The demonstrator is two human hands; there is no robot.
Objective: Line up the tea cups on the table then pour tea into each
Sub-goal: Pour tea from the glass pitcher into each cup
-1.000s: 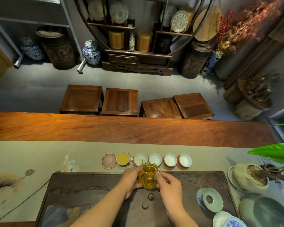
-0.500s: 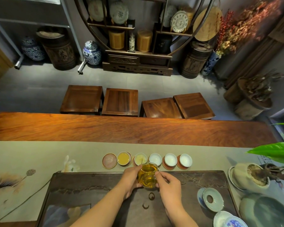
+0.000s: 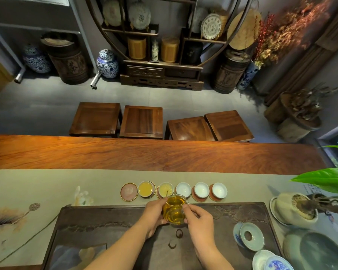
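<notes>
Several small white tea cups stand in a row on round coasters along the grey runner. The leftmost cup (image 3: 145, 189) holds amber tea. The one beside it (image 3: 165, 189) is filling with tea. The three to its right (image 3: 183, 189) (image 3: 201, 189) (image 3: 219, 190) look dry. One coaster (image 3: 128, 191) at the left end has no cup. A glass pitcher (image 3: 174, 211) of amber tea is tilted with its spout over the second cup. My left hand (image 3: 154, 215) steadies its left side. My right hand (image 3: 200, 219) grips its handle side.
A dark tea tray (image 3: 105, 230) lies under my hands. A gaiwan and lid (image 3: 250, 236), blue-and-white dishes (image 3: 271, 262) and a large bowl (image 3: 314, 250) sit at the right, with a potted plant (image 3: 295, 209) behind them. Wooden stools (image 3: 141, 123) stand beyond the table's far edge.
The second cup has filled further with tea. Both hands and the pitcher have stayed almost in place.
</notes>
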